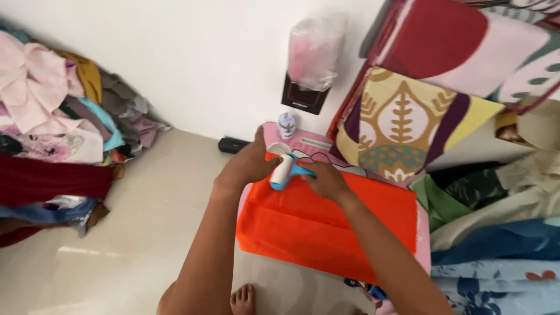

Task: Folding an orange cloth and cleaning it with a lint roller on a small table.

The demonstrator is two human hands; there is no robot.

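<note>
A pale tiled floor (146, 216) fills the lower left, with a heap of clothes (52, 134) against the white wall. At right, patterned quilts (443, 76) hang on a rack above more folded fabric (496, 245). In the middle stands a small pink table (423, 233), nearly covered by an orange cloth (326, 224) draped over its near edge. A person leans over it, one bare foot (244, 298) showing below. The left hand (248, 164) is closed around a white and blue handheld device (283, 172) resting on the cloth's far edge. The right hand (324, 179) lies flat on the cloth just beside it, fingers touching the blue part. A small bottle (286, 125) stands behind them.
</note>
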